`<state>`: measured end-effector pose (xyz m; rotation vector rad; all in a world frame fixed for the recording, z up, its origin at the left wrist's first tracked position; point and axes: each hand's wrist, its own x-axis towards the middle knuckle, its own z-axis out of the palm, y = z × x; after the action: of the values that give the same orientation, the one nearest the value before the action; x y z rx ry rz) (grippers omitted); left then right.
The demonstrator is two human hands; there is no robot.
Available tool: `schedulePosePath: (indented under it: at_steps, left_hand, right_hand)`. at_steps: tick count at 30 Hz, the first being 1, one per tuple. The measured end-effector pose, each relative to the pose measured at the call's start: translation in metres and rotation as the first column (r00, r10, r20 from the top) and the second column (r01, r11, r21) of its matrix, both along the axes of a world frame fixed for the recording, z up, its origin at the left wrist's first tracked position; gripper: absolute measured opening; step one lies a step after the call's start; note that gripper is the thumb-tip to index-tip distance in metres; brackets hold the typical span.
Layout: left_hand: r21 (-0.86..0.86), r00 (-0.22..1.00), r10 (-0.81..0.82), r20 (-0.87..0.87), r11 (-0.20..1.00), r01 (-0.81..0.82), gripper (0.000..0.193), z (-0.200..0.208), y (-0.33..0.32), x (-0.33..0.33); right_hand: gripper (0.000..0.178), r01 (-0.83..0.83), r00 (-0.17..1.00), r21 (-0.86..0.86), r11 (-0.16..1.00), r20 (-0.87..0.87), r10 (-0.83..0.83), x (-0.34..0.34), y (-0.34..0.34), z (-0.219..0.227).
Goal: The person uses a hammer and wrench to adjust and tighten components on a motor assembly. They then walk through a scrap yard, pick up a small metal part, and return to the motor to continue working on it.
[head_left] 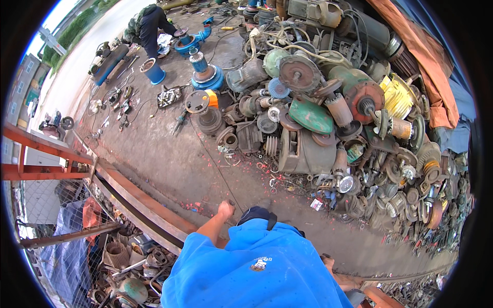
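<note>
My left hand hangs in front of my blue shirt, above the concrete floor. Its fingers are curled closed; what they hold, if anything, is too small to make out. A long rusty steel beam runs just to its left. On the right, only a small patch of skin of my right arm or hand shows past the shirt, with the fingers hidden. Ahead to the right rises a large heap of used motor and pump parts, with a green cover and a grey motor housing among them.
A person bends over at the far left near a blue pump casing. A blue cylinder and a tray of tools stand on the floor. Wire mesh fencing and more scrap parts lie left of the beam.
</note>
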<state>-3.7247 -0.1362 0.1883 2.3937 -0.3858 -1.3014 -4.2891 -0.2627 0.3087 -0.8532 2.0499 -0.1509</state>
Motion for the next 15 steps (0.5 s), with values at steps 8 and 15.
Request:
schedulePosePath:
  at_steps: [8,15]
  left_hand:
    - [-0.094,0.993,-0.036,0.109,0.995,0.046,0.019,0.020,-0.020,0.014]
    - [-0.115,0.994,0.079,0.073,0.991,-0.071,0.017,0.028,-0.005,0.010]
  right_hand:
    - [0.030,0.036,0.989,-0.043,0.998,0.147,-0.029,0.039,-0.026,-0.006]
    - [0.032,0.000,0.988,-0.025,1.000,0.155,0.004,0.046,-0.047,0.000]
